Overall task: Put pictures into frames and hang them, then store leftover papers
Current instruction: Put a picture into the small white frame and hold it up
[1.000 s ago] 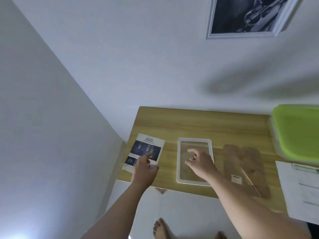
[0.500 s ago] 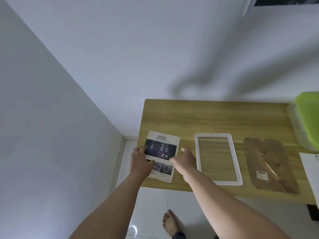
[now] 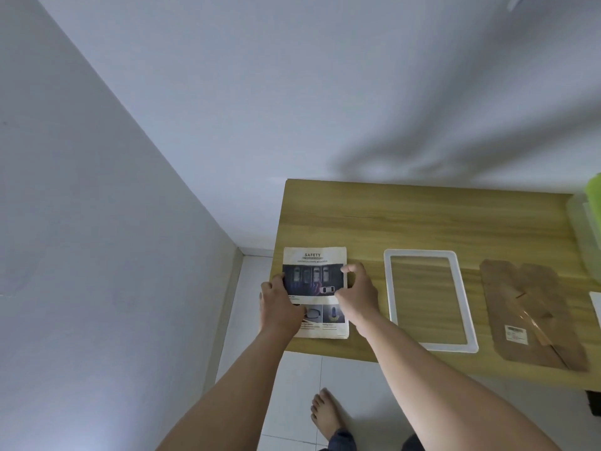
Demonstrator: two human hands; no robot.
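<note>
A printed picture sheet (image 3: 313, 265) headed "SAFETY", with car photos, lies at the left end of the wooden table (image 3: 422, 219). My left hand (image 3: 279, 307) grips its left edge, thumb on the paper. My right hand (image 3: 356, 294) pinches its right edge with curled fingers. To the right, an empty white picture frame (image 3: 390, 294) lies flat, and beyond it the brown frame backing board (image 3: 533, 314) with a small label.
A clear box with a green lid (image 3: 592, 206) stands at the table's right edge, and a white paper (image 3: 596, 307) shows just below it. Walls meet in a corner at the left. My bare foot (image 3: 325, 415) is on the white floor tiles.
My right hand left the white frame and moved left to the picture sheet's right edge. The sheet now lies straighter. My view shifted left and down, so the hung picture is out of sight.
</note>
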